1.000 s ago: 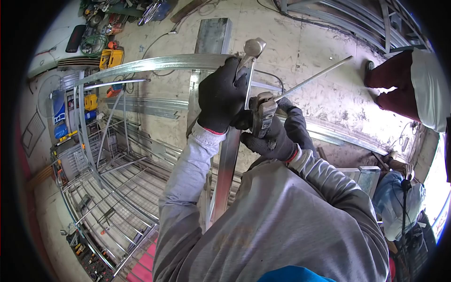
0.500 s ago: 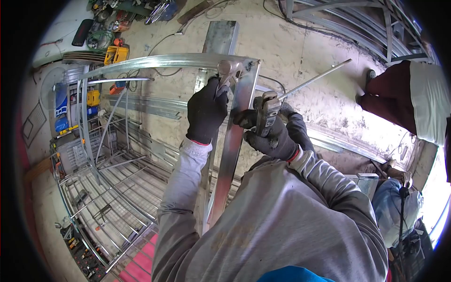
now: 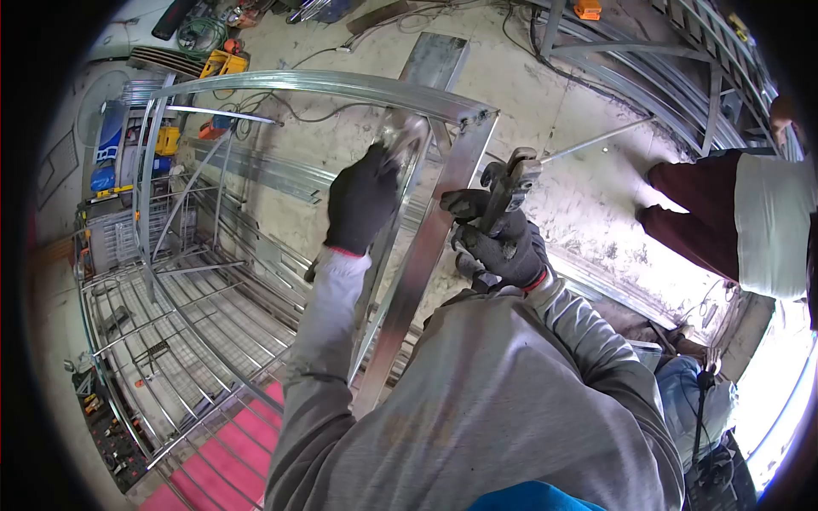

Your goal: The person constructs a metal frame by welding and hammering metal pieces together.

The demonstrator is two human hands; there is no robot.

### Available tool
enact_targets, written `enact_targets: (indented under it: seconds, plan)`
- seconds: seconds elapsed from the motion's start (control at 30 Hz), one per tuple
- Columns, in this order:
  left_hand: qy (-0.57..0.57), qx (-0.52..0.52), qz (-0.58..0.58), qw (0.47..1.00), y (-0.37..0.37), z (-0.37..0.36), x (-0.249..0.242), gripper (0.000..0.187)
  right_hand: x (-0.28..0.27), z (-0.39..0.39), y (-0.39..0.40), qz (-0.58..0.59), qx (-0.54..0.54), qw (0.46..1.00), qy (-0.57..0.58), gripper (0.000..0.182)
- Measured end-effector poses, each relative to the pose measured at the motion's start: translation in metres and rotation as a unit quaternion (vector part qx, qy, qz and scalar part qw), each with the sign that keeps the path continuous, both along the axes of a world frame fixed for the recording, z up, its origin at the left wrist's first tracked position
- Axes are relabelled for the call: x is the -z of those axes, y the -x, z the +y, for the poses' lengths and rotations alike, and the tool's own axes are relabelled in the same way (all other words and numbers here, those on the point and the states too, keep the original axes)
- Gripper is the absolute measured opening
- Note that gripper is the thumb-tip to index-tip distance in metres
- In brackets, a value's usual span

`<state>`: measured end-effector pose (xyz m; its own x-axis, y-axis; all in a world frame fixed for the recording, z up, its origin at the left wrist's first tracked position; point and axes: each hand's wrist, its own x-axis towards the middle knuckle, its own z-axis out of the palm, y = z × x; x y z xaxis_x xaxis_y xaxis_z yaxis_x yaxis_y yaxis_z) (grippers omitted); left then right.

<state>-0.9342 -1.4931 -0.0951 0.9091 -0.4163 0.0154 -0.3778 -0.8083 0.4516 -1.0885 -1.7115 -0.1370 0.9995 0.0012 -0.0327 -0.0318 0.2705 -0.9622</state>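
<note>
My left hand [image 3: 361, 200], in a black glove, is closed round the handle of a hammer [image 3: 404, 140], whose head is smeared by motion beside the corner of a metal frame [image 3: 434, 226]. Just right of the frame's wide bar, my right hand [image 3: 503, 243], also gloved, grips an electrode holder [image 3: 513, 189]. A long thin rod [image 3: 596, 140] sticks out from its jaws toward the upper right.
A barred metal grille [image 3: 196, 341] lies at the left, over a pink sheet [image 3: 230, 451]. Yellow tools [image 3: 223, 65] and cables are at the upper left. Metal bars [image 3: 648, 77] fill the upper right, near another person [image 3: 703, 213].
My left hand and the hammer have moved left, away from the frame corner. My right hand has shifted slightly right with its tool. The whole view has turned a little.
</note>
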Motion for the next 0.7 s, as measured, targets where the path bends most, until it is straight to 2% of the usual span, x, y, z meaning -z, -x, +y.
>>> enact_targets:
  seconds: [0.1, 0.17, 0.23, 0.3, 0.37, 0.5, 0.53, 0.57, 0.63, 0.7]
  plan:
    - [0.003, -0.055, 0.015, 0.998, 0.027, 0.044, 0.007, 0.028, 0.004, -0.003, -0.002, -0.035, -0.015, 0.999, 0.018, 0.035]
    - [0.072, -0.162, 0.126, 0.976, 0.048, 0.066, 0.016, 0.032, 0.006, 0.001, -0.002, -0.042, -0.001, 0.999, 0.011, 0.035]
    - [0.111, -0.183, 0.124, 0.969, 0.069, 0.083, 0.031, 0.036, 0.005, 0.001, -0.002, -0.049, 0.005, 0.999, 0.014, 0.034]
    - [0.156, -0.203, 0.125, 0.959, 0.08, 0.09, 0.043, 0.04, 0.001, -0.006, -0.005, -0.021, 0.004, 0.998, -0.063, 0.032]
    - [0.183, -0.223, 0.099, 0.952, 0.088, 0.096, 0.053, 0.044, -0.015, -0.026, -0.016, -0.023, -0.008, 0.999, 0.027, 0.032]
    - [0.101, -0.167, -0.062, 0.979, 0.086, 0.102, 0.07, 0.045, -0.056, -0.096, -0.056, -0.036, -0.047, 0.982, 0.177, 0.036]
    - [0.081, -0.172, -0.044, 0.981, 0.086, 0.102, 0.066, 0.044, -0.074, -0.112, -0.067, -0.003, -0.029, 0.985, 0.17, 0.035]
    - [0.058, -0.178, -0.027, 0.982, 0.085, 0.102, 0.061, 0.044, -0.097, -0.139, -0.082, 0.003, -0.061, 0.939, 0.339, 0.034]
    - [0.059, -0.199, -0.003, 0.978, 0.08, 0.105, 0.063, 0.043, -0.15, -0.173, -0.101, -0.012, -0.071, 0.936, 0.343, 0.044]
    - [0.071, -0.188, -0.013, 0.98, 0.078, 0.105, 0.06, 0.039, -0.22, -0.155, -0.103, -0.021, -0.037, 0.921, 0.388, 0.045]
